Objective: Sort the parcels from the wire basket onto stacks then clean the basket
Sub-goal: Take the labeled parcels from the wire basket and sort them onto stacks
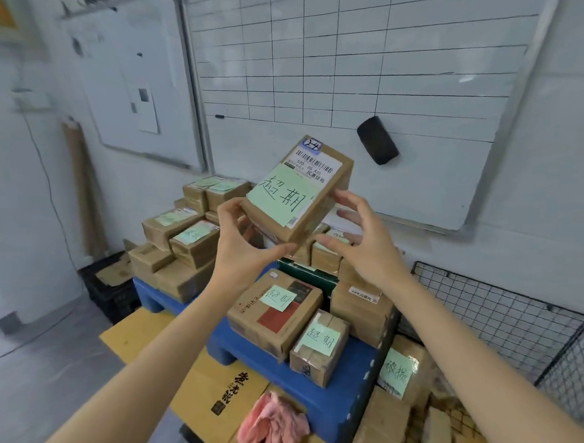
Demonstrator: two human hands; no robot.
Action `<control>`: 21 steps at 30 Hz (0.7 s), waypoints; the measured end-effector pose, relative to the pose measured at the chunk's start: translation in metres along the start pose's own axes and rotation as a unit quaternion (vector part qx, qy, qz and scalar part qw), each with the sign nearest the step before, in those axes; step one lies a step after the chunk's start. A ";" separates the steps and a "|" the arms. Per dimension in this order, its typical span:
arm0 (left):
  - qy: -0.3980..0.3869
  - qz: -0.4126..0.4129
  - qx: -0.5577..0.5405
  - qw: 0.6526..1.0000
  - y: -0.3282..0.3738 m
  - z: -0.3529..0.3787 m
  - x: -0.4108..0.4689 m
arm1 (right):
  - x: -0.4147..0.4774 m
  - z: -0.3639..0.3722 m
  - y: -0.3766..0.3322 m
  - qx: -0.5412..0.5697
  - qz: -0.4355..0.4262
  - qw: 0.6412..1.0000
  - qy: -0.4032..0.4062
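Two hands hold one parcel (299, 191) up in the air over the middle of the blue platform (325, 397), tilted so that its labelled top faces the camera. The left hand (241, 237) curls round the parcel's near left corner, fingers on the side and thumb under the lower edge. The right hand (361, 238) is spread wider and pinches the right side between its fingertips and a thumb tucked beneath.

Stacks (191, 245) of similar boxes fill the platform from its far left corner to its near right edge. The basket (508, 312) stands just beside the platform's right edge, with some parcels still in it. A pink cloth (272, 423) lies at the platform's near edge.

Judging by its small size and the easy grip, the parcel is light. It is stiff taped cardboard, so it should keep its shape and sit flat on a stack. The green note (279, 196) on top looks loosely stuck and may peel off. The bare side walls near the corners are the best place to hold it, with the fingers kept off the note and the label.
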State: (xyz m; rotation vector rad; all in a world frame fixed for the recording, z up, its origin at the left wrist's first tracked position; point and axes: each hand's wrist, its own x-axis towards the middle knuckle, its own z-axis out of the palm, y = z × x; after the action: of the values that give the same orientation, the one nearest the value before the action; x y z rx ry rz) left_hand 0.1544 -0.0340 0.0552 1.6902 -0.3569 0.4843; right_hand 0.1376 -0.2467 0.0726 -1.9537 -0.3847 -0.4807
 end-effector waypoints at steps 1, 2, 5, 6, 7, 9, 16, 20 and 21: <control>0.007 0.001 -0.007 1.000 0.001 -0.007 0.002 | 0.002 0.010 -0.005 0.002 -0.004 1.000 -0.011; 0.014 0.004 -0.013 1.000 0.002 -0.015 0.004 | 0.005 0.020 -0.010 0.008 -0.006 1.000 -0.021; 0.024 0.010 -0.021 0.999 0.000 -0.045 0.008 | 0.010 0.050 -0.027 0.037 -0.001 0.999 -0.040; 0.026 0.013 -0.024 0.999 -0.002 -0.058 0.008 | 0.011 0.062 -0.033 0.048 0.000 0.998 -0.045; 0.028 0.016 -0.025 0.999 -0.003 -0.071 0.008 | 0.013 0.073 -0.039 0.056 0.000 0.997 -0.049; 0.028 0.026 -0.019 0.999 -0.006 -0.101 0.008 | 0.015 0.098 -0.054 0.059 0.002 0.997 -0.054; 0.007 0.039 0.015 0.999 -0.020 -0.199 0.000 | 0.018 0.201 -0.093 0.080 -0.014 0.994 -0.070; -0.004 0.043 0.020 0.999 -0.031 -0.239 -0.002 | 0.017 0.244 -0.107 0.074 -0.012 0.995 -0.062; -0.006 0.044 0.021 0.999 -0.034 -0.247 -0.002 | 0.016 0.252 -0.109 0.075 -0.010 0.995 -0.060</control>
State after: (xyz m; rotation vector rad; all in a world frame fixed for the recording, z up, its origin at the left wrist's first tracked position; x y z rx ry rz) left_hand 0.1402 0.2151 0.0582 1.7245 -0.4334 0.5496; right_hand 0.1409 0.0281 0.0702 -1.8386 -0.5037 -0.3392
